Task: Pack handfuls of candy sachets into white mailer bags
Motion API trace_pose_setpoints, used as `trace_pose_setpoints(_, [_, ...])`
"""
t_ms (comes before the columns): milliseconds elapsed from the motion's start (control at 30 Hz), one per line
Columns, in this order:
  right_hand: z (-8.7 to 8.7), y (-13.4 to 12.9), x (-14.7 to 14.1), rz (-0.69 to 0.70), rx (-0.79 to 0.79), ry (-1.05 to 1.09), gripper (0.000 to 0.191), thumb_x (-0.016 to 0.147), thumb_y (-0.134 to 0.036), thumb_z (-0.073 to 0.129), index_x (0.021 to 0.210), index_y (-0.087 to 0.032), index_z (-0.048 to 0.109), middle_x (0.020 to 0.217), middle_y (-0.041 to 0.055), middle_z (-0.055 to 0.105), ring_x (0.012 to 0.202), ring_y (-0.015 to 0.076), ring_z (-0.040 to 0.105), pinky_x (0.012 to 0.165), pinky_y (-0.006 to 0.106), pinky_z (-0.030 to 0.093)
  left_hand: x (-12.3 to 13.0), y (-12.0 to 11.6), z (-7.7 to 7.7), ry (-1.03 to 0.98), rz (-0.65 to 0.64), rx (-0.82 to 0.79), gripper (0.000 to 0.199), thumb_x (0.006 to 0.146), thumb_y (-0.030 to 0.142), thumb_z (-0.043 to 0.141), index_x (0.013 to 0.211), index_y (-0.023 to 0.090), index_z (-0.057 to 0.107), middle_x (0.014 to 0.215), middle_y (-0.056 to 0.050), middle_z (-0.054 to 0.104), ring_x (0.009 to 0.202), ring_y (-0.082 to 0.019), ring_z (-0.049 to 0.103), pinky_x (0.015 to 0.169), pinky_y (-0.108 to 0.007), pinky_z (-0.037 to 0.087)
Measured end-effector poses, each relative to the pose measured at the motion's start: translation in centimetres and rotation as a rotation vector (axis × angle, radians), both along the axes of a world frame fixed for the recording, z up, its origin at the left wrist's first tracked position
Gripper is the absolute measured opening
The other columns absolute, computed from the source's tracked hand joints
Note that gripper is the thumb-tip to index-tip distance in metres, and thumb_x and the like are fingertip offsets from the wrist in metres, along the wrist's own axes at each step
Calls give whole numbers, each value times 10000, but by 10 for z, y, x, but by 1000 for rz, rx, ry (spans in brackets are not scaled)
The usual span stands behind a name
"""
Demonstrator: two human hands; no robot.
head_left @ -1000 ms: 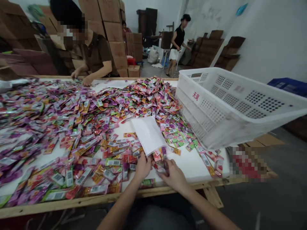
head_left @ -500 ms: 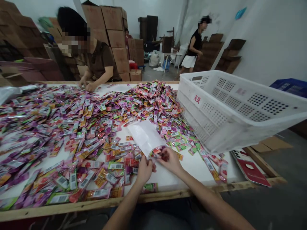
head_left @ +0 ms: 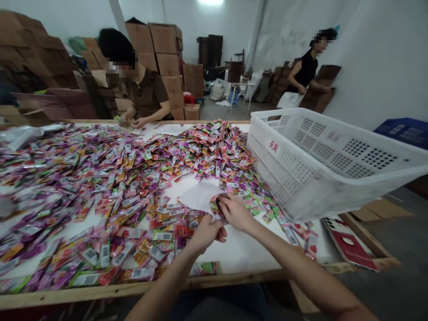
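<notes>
A white bag (head_left: 197, 195) lies over the table in front of me, its near end at my hands. My left hand (head_left: 207, 232) is closed on the bag's near edge, thumb and fingers pinched. My right hand (head_left: 236, 211) is closed on small colourful packets (head_left: 216, 204) at the bag's mouth; its fingertips partly hide them. Around the bag, many small packets in purple, pink, orange and green (head_left: 133, 178) spread across the white table, heaped higher behind it.
A white perforated crate (head_left: 290, 178) stands on the table's right side. Beyond it is a red-and-white card (head_left: 352, 249). A person (head_left: 147, 96) works across the table; another person (head_left: 306, 69) stands at the back right. Stacked cartons (head_left: 167, 67) line the back.
The bag has tipped lower and looks foreshortened. Both hands have come closer together, my left moving right. The person at the back right has moved rightward. The view has tilted up a little.
</notes>
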State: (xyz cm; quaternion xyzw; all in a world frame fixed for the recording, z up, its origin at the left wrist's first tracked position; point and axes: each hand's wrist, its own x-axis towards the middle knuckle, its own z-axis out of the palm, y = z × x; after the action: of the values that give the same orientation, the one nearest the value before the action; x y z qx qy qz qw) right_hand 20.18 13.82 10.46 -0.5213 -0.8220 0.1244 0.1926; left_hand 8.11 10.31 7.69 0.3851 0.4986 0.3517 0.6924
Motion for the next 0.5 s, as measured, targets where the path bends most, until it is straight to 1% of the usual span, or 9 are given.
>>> trace_pose_setpoints(67, [49,8,0,85,-42,-52,321,879,-193,330,879,-122,643,998,119,612,1003,197,521,877,326,391,-6,5,40,-134,13,-13,166,782,133,473,622,165,440,420,40,542,300,-66,437,387,-183,424])
trace_pose_setpoints(100, [76,10,0,88,-69,-78,329,878,-198,329,791,-119,636,907,106,621,938,188,535,834,312,402,-10,6,61,-206,9,-33,181,783,134,483,607,157,452,415,42,534,292,-57,420,388,-182,434])
trace_pose_setpoints(167, [127,11,4,87,-186,-115,387,892,-276,320,670,-129,600,661,42,574,668,144,522,654,276,410,-16,5,99,-346,4,-118,201,793,123,491,592,132,486,410,49,513,291,-34,406,413,-166,461])
trace_pose_setpoints(200, [150,11,8,111,-261,-115,418,895,-343,326,650,-132,592,592,11,536,573,120,478,584,257,390,-19,3,115,-406,5,-178,216,805,116,481,590,119,503,412,52,504,294,-23,408,427,-152,470])
trace_pose_setpoints(267, [182,8,18,267,-412,-89,381,849,-418,424,703,-126,621,604,-22,548,544,90,460,553,220,378,-22,-2,137,-500,12,-292,261,837,115,437,590,108,519,412,59,484,285,-4,392,437,-123,473])
trace_pose_setpoints(300, [189,6,23,362,-469,-67,327,813,-409,486,762,-126,642,663,-27,584,588,85,492,583,208,395,-23,-5,141,-526,9,-338,276,848,117,419,591,109,520,413,62,476,275,2,377,433,-116,471])
trace_pose_setpoints(367, [186,3,30,510,-555,-25,233,757,-320,557,866,-146,666,787,-34,640,701,89,555,663,204,427,-23,-10,139,-514,-13,-407,271,848,124,423,597,114,524,413,67,468,263,4,362,420,-111,466])
trace_pose_setpoints(433, [162,1,30,565,-609,-40,193,755,-229,529,855,-166,681,793,-33,658,709,95,575,671,207,439,-21,-14,124,-450,-50,-450,210,814,128,481,611,117,535,419,67,483,269,-3,380,422,-118,471])
trace_pose_setpoints(500, [129,-1,23,574,-605,-91,204,746,-156,487,784,-170,687,750,-18,664,662,102,569,637,209,436,-19,-19,105,-374,-92,-441,153,762,134,543,609,117,548,422,57,505,284,-17,412,424,-131,478])
